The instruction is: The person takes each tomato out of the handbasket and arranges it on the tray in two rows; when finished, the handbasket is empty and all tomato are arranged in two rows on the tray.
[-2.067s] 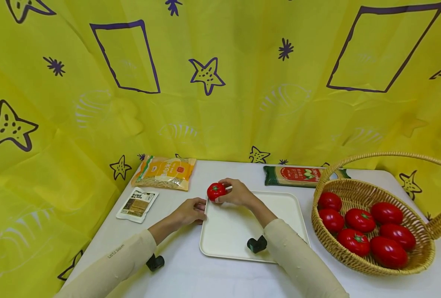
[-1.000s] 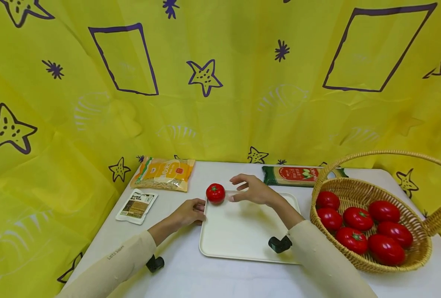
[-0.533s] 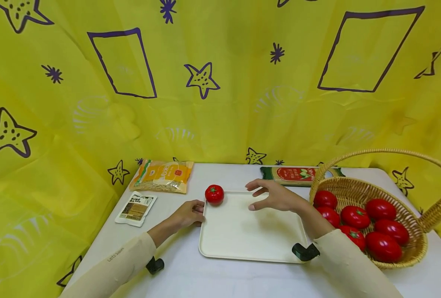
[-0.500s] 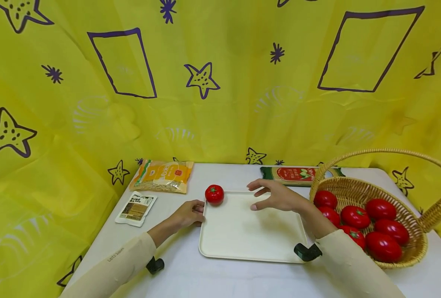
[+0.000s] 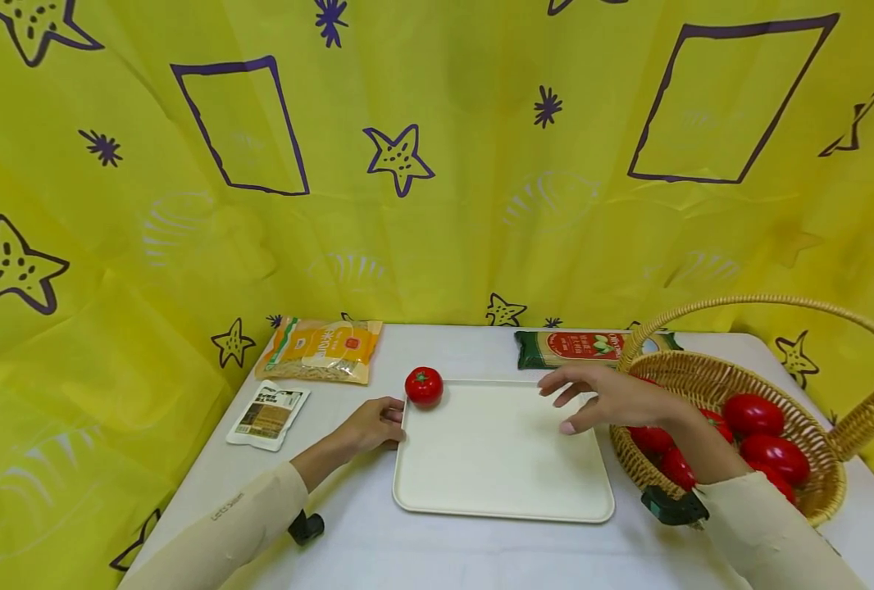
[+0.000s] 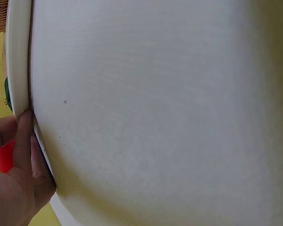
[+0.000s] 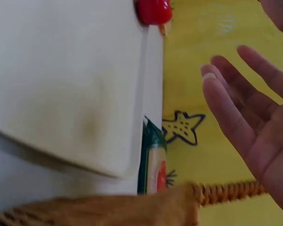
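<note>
A cream, shallow rectangular tray (image 5: 496, 467) with rounded corners is lying flat in the middle. A glossy red, round tomato (image 5: 424, 387) with a green star-shaped top is sitting upright on its far left corner. Just right of the tray, a golden woven basket (image 5: 691, 377) with an arched handle is holding several glossy red tomatoes (image 5: 754, 415), some partly hidden.

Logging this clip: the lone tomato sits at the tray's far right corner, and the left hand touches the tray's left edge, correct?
Wrong corner: the head view shows the tomato at the far left corner of the tray, the left hand touching the tray's left edge.
</note>
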Tool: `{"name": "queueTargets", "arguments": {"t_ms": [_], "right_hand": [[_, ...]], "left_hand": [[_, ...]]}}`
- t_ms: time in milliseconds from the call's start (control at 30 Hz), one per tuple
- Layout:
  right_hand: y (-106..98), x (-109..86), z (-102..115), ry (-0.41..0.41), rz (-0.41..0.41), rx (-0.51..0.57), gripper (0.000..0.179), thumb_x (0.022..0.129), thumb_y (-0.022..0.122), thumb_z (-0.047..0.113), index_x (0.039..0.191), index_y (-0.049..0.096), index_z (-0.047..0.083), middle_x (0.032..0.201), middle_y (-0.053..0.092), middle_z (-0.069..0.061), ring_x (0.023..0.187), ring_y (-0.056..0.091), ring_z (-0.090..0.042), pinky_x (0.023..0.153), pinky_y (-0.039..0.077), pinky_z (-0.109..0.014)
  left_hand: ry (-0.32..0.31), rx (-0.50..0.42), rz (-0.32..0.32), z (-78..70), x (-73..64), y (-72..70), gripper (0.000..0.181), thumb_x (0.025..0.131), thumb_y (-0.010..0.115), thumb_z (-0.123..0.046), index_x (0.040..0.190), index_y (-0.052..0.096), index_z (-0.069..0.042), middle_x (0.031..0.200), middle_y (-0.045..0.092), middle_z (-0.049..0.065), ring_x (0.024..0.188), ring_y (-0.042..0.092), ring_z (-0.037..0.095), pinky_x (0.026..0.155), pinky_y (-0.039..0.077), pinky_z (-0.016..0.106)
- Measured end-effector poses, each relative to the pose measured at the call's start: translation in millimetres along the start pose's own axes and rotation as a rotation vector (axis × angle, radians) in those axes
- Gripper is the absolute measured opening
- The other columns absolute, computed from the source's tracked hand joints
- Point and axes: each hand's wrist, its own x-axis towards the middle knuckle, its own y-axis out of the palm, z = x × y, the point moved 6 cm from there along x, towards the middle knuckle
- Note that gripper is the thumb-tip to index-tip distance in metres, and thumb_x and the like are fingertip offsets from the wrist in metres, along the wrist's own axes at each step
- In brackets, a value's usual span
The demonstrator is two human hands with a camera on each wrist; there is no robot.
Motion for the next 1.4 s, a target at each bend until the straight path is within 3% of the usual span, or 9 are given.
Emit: {"name": "queueTargets", "arguments": {"t_ms": [267, 400, 633, 867, 1067, 1267, 1400], "right_hand": [[-10.2, -38.8, -10.5, 0.029, 0.069, 0.024, 0.053, 0.091, 0.073, 0.016, 0.138, 0.052, 0.005, 0.135, 0.055, -0.027, 0.112, 0.062, -0.013, 0.086, 0.059, -0.029], [-13.9, -57.2, -16.5, 0.044, 0.085, 0.049, 0.051, 0.091, 0.071, 0.011, 0.138, 0.053, 0.005, 0.133, 0.057, -0.024, 0.113, 0.063, -0.016, 0.086, 0.058, -0.029], [-30.8, -80.4, -15.7, -0.02, 0.061, 0.068, 0.045, 0.093, 0.065, 0.001, 0.137, 0.054, 0.001, 0.127, 0.062, -0.008, 0.109, 0.063, -0.018, 0.084, 0.059, -0.029], [-56.7, -93.5, -18.1, 0.025, 0.009, 0.008, 0.043, 0.094, 0.064, 0.004, 0.136, 0.055, 0.003, 0.129, 0.062, -0.012, 0.109, 0.063, -0.019, 0.085, 0.057, -0.027], [-75.7, -96.4, -30.6, 0.134, 0.001, -0.008, 0.046, 0.096, 0.062, 0.01, 0.138, 0.05, -0.004, 0.132, 0.06, -0.019, 0.11, 0.064, -0.016, 0.087, 0.056, -0.025], [-94.3, -91.3, -48.5, 0.273, -0.055, -0.064, 0.053, 0.097, 0.063, 0.023, 0.141, 0.049, -0.002, 0.14, 0.055, -0.025, 0.111, 0.062, -0.006, 0.085, 0.057, -0.027], [-100.4, -86.5, -62.1, 0.324, -0.074, -0.054, 0.054, 0.098, 0.063, 0.025, 0.141, 0.048, -0.005, 0.141, 0.054, -0.027, 0.114, 0.063, -0.011, 0.087, 0.058, -0.029]], "left_hand": [[0.008, 0.008, 0.004, -1.4, 1.0, 1.3, 0.051, 0.082, 0.071, 0.006, 0.131, 0.055, 0.006, 0.106, 0.058, 0.014, 0.088, 0.058, 0.021, 0.076, 0.061, 0.033], [0.005, -0.012, 0.015, -1.0, 2.0, 2.7, 0.051, 0.082, 0.07, 0.007, 0.131, 0.055, 0.007, 0.106, 0.058, 0.014, 0.088, 0.058, 0.021, 0.076, 0.061, 0.033], [-0.014, 0.01, 0.016, -1.4, 1.8, 2.1, 0.052, 0.083, 0.07, 0.006, 0.132, 0.054, 0.006, 0.108, 0.058, 0.015, 0.089, 0.059, 0.022, 0.077, 0.061, 0.032], [-0.023, 0.019, 0.007, -3.1, -0.3, 3.2, 0.052, 0.084, 0.07, 0.006, 0.133, 0.054, 0.005, 0.109, 0.058, 0.015, 0.089, 0.059, 0.022, 0.077, 0.062, 0.032], [-0.024, 0.029, 0.003, -1.3, 2.4, 2.0, 0.053, 0.084, 0.071, 0.006, 0.133, 0.054, 0.005, 0.109, 0.059, 0.015, 0.088, 0.059, 0.022, 0.078, 0.062, 0.033], [-0.029, 0.034, 0.001, -1.3, 3.2, 0.1, 0.052, 0.084, 0.071, 0.006, 0.134, 0.053, 0.005, 0.109, 0.059, 0.015, 0.089, 0.059, 0.023, 0.079, 0.061, 0.032], [-0.026, 0.043, 0.008, -1.4, 2.0, 0.5, 0.052, 0.084, 0.071, 0.006, 0.134, 0.053, 0.006, 0.109, 0.059, 0.016, 0.089, 0.059, 0.023, 0.078, 0.061, 0.032]]}}
